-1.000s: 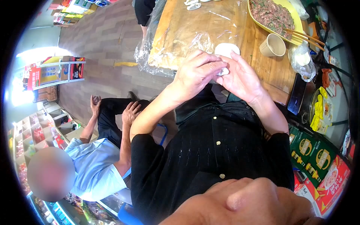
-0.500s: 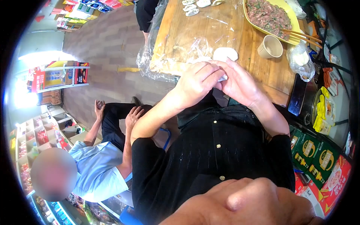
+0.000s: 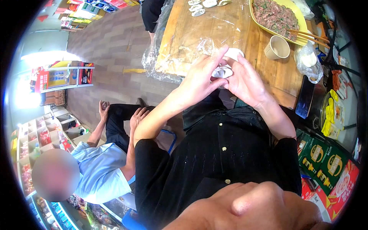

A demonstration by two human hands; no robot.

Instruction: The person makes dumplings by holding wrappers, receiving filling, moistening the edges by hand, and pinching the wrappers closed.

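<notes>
A white folded dumpling [image 3: 222, 71] sits between my two hands, over the near edge of the table. My left hand [image 3: 201, 78] holds it from the left, thumb below and fingers raised above. My right hand [image 3: 248, 82] is cupped against its right side, palm up and fingers pointing forward. Just beyond the fingertips a round dough wrapper [image 3: 234, 53] lies on the wooden table [image 3: 253, 57], partly hidden by my hands. Several finished dumplings [image 3: 198, 12] rest at the far edge. Minced filling [image 3: 274, 18] fills a yellow dish [image 3: 303, 27] at the back right.
Chopsticks [image 3: 312, 37] lean across the dish rim. A paper cup [image 3: 276, 47], a plastic bag [image 3: 308, 63] and a phone [image 3: 305, 97] are on the right. Clear plastic film [image 3: 153, 57] covers the table's left side. A seated person [image 3: 101, 168] is close at my left.
My hands have parted from a tight pinch; the left fingers lifted and spread, showing more of the dumpling. The table things and the seated person look nearly the same.
</notes>
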